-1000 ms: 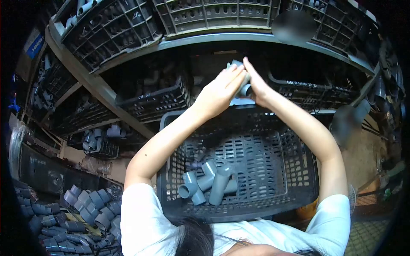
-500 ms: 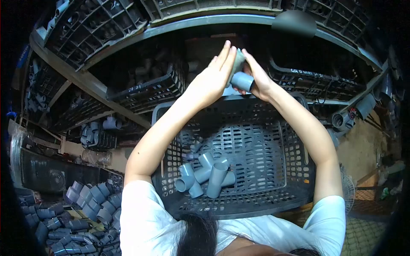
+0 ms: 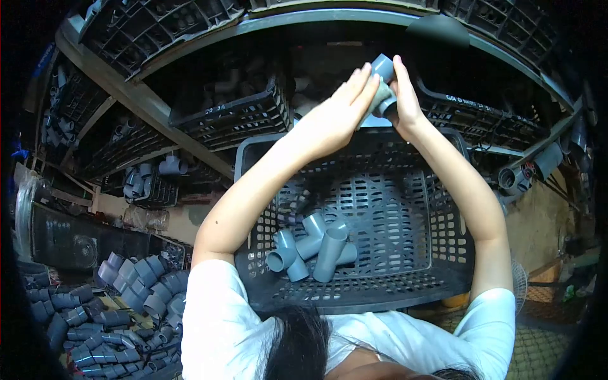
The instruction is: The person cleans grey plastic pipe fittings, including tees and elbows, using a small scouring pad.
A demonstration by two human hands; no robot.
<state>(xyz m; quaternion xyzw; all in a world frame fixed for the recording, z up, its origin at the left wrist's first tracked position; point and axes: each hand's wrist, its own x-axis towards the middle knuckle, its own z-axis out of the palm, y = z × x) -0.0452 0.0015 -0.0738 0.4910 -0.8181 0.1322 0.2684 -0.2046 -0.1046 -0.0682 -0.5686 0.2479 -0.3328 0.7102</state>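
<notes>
Head view: left hand and right hand, fingers nearly straight, palms pressing a grey plastic pipe fitting and greenish cloth-like piece between them, above the far rim of one black perforated plastic basket. Inside basket, left part: several grey tubular plastic fittings, clustered.

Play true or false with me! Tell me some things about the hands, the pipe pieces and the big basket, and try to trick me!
1. Both the left hand and the right hand touch a gray fitting. True.
2. The big basket is bright red. False: it is black.
3. Loose pipe pieces lie inside the basket. True.
4. The sleeves are long and black. False: they are short and whitish.
</notes>
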